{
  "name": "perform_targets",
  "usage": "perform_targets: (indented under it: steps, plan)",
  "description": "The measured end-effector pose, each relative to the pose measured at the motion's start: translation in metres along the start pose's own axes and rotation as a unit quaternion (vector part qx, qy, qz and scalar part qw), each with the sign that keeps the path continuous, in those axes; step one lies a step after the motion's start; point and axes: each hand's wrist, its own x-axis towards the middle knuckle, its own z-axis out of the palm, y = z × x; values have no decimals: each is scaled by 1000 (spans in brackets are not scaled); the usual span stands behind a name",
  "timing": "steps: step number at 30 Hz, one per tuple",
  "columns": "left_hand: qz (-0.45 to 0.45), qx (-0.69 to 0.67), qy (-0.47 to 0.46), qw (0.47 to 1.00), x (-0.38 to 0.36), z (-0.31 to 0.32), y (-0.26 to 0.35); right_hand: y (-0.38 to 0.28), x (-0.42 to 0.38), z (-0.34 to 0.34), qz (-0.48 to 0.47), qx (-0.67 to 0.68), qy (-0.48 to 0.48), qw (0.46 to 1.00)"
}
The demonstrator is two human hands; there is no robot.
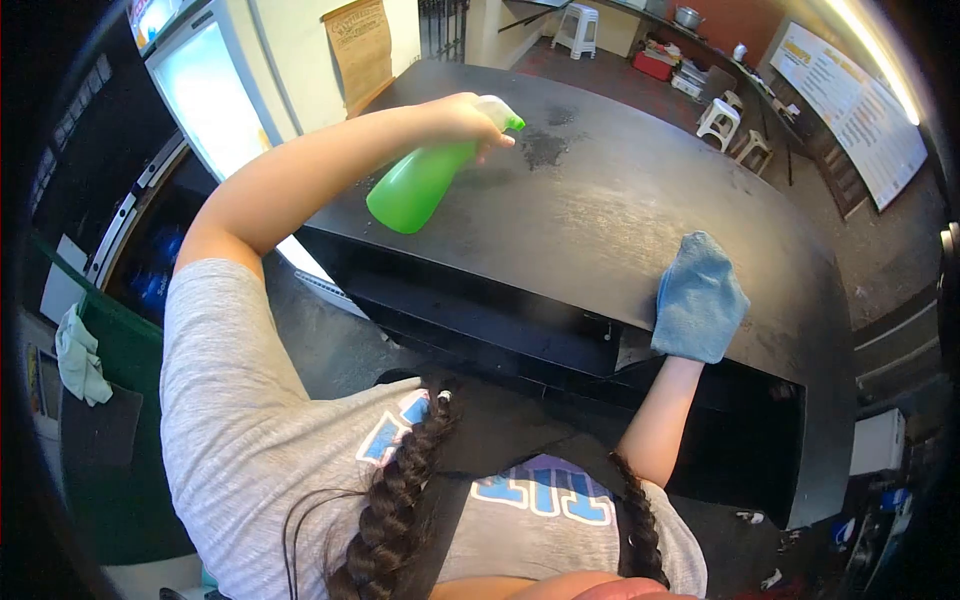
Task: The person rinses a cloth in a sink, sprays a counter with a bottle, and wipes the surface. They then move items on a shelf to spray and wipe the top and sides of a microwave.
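My left hand (468, 120) is closed around the neck of a green spray bottle (418, 190), above the far left part of a black table (600, 260). Its white and green nozzle points right, over a dark wet patch (545, 150) on the tabletop. A blue cloth mitt (700, 295) covers my right hand up to the wrist, by the table's near right edge. The cloth hides the fingers, so their pose does not show. Streaky, shiny marks run across the tabletop between the two hands.
Below the near edge is an open shelf (470, 300). A lit fridge (215, 95) stands at the left. White stools (718, 120) and a red box (652, 65) are beyond the table. A pale cloth (82, 355) hangs at far left.
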Motion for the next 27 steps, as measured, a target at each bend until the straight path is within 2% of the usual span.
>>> perform_targets:
  steps: [1, 3, 5, 7, 12, 14, 16, 17, 19, 20, 23, 25, 27]
  plan:
    - [-5, -1, 3, 1000, -11, -2, -1, -2, 0, -3, -21, -133, -31, 990]
    - [28, -21, -38, 999, -31, -1, -2, -9, 2, -10, -26, -147, -41, 988]
    - [16, -15, -20, 1000, -51, 5, 1, -11, 1, -7, -33, -161, -49, 985]
    - [3, -9, -1, 1000, -66, 13, -3, -2, -4, 3, -46, -77, 18, 996]
    - [-19, 16, 29, 999, -98, 36, -18, 0, -7, 8, -66, -50, 4, 997]
    - [-12, 7, 5, 1000, -111, 36, -21, 5, -7, 10, -69, -43, 1, 997]
    - [-48, -32, -40, 998, -123, 35, -34, 9, -12, 18, -107, -44, 39, 993]
    - [-59, -8, -61, 996, -127, 32, -40, 10, -13, 21, -108, -43, 38, 993]
    - [-47, -45, -60, 996, -143, 32, -48, 12, -12, 27, -80, 90, 69, 990]
    - [-36, -82, -61, 994, -152, 35, -49, 11, -11, 28, -80, 94, 68, 990]
    - [-67, -117, -23, 991, -169, 42, -56, 8, -9, 26, -81, 30, 43, 995]
    - [-84, -99, 11, 991, -175, 43, -69, 10, -9, 26, -104, -137, 29, 985]
    - [-96, -86, 42, 991, -183, 41, -80, 7, -9, 25, -96, -120, 27, 988]
